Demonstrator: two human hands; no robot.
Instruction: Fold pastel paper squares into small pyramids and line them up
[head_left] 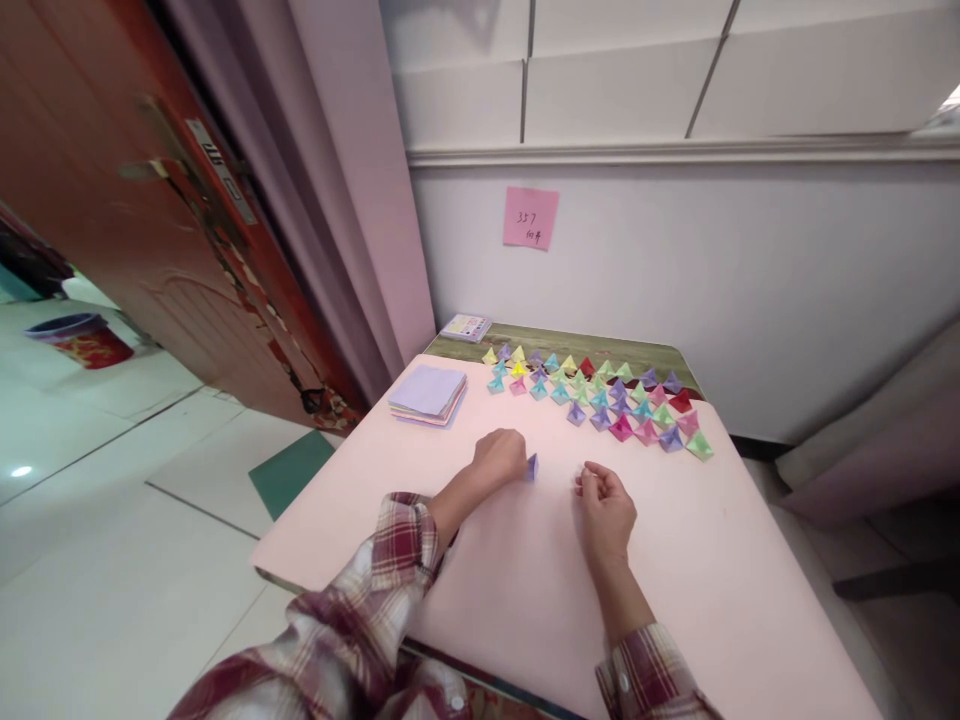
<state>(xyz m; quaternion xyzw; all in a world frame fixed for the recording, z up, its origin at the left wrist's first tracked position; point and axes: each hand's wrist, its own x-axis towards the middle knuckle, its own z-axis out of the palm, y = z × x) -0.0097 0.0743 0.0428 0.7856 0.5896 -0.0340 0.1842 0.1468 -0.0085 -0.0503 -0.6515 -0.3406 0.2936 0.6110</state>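
Above the middle of the pink-covered table (517, 580), my left hand (500, 456) is closed on a small purple folded paper piece (532, 467), whose pointed end sticks out past the fingers. To its right, my right hand (606, 508) has its fingertips pinched together. Something pale shows at those fingertips, too small to make out. The two hands are apart. Beyond them stand rows of small folded paper pieces, among them a magenta one (621, 428) and a light green one (700, 446). A stack of square paper sheets (427, 392), purple on top, lies left of my left hand.
A printed paper pack (466, 327) lies at the table's back left corner. A pink note (531, 218) is stuck on the wall behind. To the left are a purple curtain (352, 200), a red-brown door (150, 180) and a green board (291, 472) near the table edge.
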